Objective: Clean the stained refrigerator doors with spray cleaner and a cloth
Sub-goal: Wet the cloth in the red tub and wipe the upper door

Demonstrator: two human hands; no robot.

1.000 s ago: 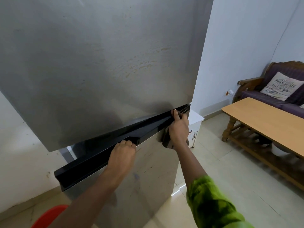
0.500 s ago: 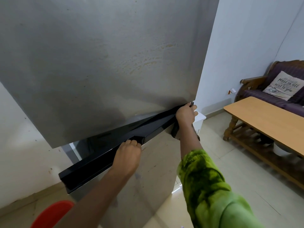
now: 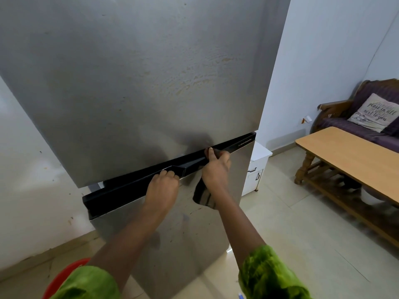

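Note:
The steel upper refrigerator door [image 3: 129, 87] fills the view, with yellowish smeared stains [image 3: 194, 83] at its right middle. Below it runs a black handle strip [image 3: 121, 193] along the top of the lower door [image 3: 185, 234], which carries small dark specks. My left hand [image 3: 162, 188] grips the strip, fingers curled over its top edge. My right hand [image 3: 216, 167] holds a dark cloth [image 3: 204, 195] against the strip further right; the cloth hangs below my palm. No spray bottle shows.
A wooden coffee table [image 3: 345, 152] stands to the right, a purple sofa with a printed cushion [image 3: 375, 113] behind it. A small white cabinet [image 3: 257, 169] sits beside the fridge. A red tub [image 3: 62, 277] is at the bottom left on the tiled floor.
My right hand with the cloth slid to the strip's right end and has come back leftward to mid-strip. My left hand kept its grip on the strip.

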